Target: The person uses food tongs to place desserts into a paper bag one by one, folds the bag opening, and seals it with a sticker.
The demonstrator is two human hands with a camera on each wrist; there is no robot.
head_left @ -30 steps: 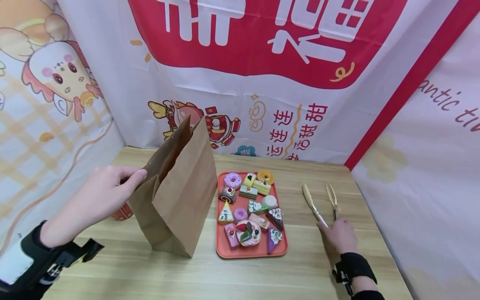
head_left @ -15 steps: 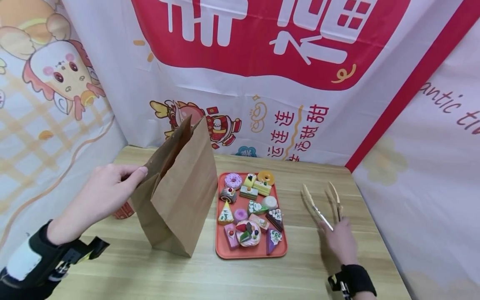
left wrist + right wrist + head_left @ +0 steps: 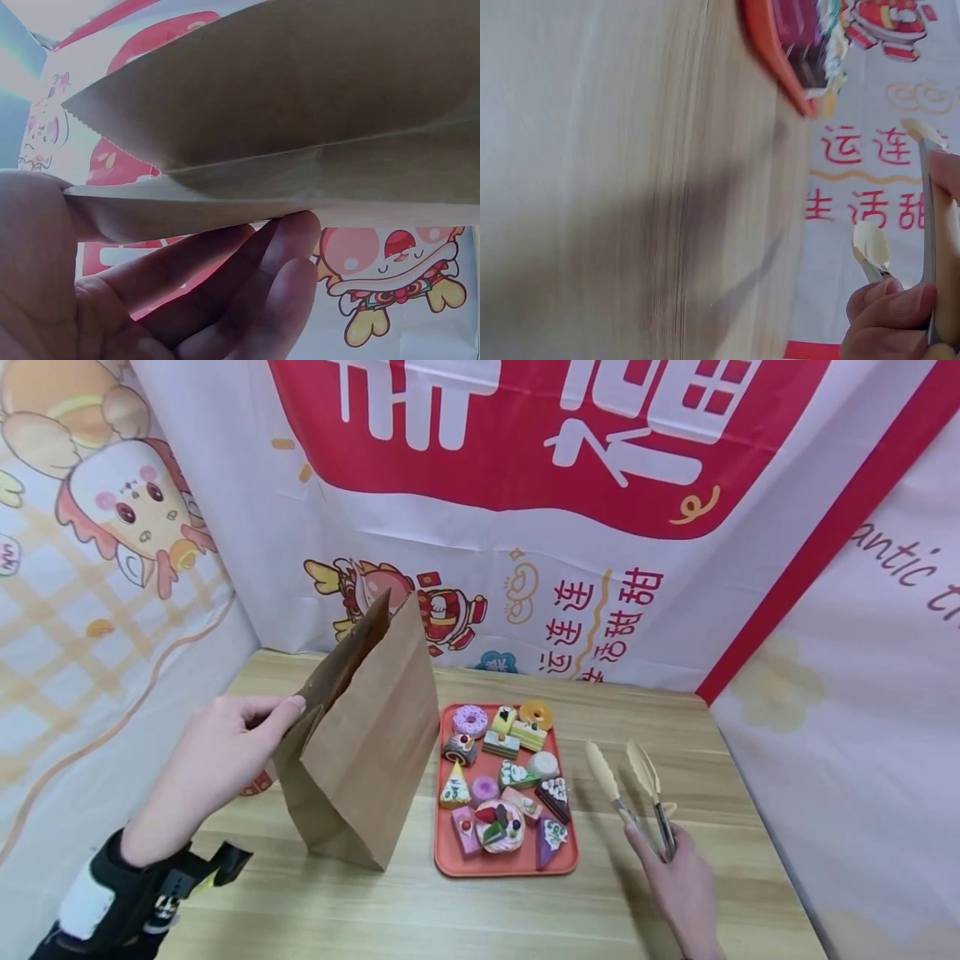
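My left hand pinches the near-left rim of a brown paper bag, thumb on one side of the paper, as the left wrist view also shows. The bag stands upright with its top spread apart; its inside is mostly hidden. My right hand holds a pair of tongs with cream tips and metal arms, raised over the table, tips apart with nothing between them. Left of the tongs lies a coral tray bearing several toy pastries, among them a purple doughnut, a round fruit-topped cake and a yellow doughnut.
A wooden table carries everything. Behind the bag a red patterned item is partly hidden. A printed cloth backdrop hangs at the table's back edge, with more printed cloth to the left and right.
The tongs have been lifted off the table by my right hand and moved left and nearer the tray. My left hand keeps its hold on the bag; the view has shifted slightly.
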